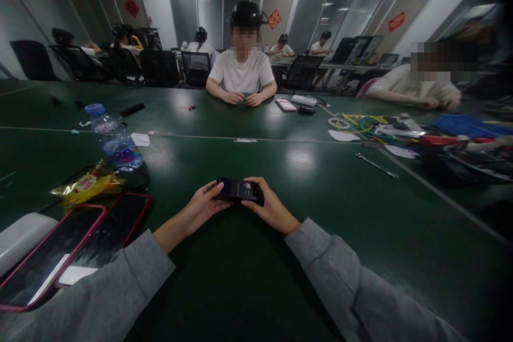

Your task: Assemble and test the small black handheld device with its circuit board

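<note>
A small black handheld device (237,189) with a dark screen and a few light icons at its right end is held level above the green table (224,288). My left hand (200,207) grips its left end, with the thumb lying on the screen's edge. Around the right end my right hand (270,206) is closed, fingers on the far side and thumb on the near side. The device's underside is hidden. To the left lie two red-edged phones (52,256), side by side and partly overlapping.
Left, a water bottle (116,139) stands tilted in view behind a yellow snack packet (90,184) and a white block (26,238). A wrench (377,165) and tangled cables (356,123) lie right. Across the table sits a person (242,72); another (412,80) is at far right.
</note>
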`<state>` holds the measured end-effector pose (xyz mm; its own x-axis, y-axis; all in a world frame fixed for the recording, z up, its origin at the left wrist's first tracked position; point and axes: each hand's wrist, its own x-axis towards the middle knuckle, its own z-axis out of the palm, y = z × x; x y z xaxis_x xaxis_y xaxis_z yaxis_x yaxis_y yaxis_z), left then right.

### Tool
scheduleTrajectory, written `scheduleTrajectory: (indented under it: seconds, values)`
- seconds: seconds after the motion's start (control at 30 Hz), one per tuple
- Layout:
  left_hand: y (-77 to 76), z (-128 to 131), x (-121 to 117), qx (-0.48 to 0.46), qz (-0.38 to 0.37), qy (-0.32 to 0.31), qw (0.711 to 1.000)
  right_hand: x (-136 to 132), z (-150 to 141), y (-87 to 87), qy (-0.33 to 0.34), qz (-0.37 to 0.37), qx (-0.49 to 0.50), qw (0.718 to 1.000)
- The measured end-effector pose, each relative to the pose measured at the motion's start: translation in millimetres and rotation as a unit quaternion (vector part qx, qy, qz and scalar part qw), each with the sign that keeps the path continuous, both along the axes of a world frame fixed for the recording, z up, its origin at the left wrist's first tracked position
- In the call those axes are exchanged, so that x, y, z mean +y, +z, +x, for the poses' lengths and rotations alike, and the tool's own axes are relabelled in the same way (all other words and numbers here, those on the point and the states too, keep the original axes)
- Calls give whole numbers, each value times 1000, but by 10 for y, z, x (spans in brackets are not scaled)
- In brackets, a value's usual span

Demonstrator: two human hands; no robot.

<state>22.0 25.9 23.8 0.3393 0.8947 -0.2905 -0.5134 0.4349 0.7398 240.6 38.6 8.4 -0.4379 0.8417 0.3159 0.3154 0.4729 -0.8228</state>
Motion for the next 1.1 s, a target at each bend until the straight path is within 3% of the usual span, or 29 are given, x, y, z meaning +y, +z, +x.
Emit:
scheduleTrajectory:
  seconds: [0.47,0.67,1.1]
  values:
    - [-59,-25,8,-24,10,10,1000,72,72,25,-31,-194,124,973]
    - [0,2,-4,-4,-5,19,1000,100,84,21,-31,-245,182,952]
    - [-67,-28,17,-9,15,16,1000,148,121,48,3,-324,229,918]
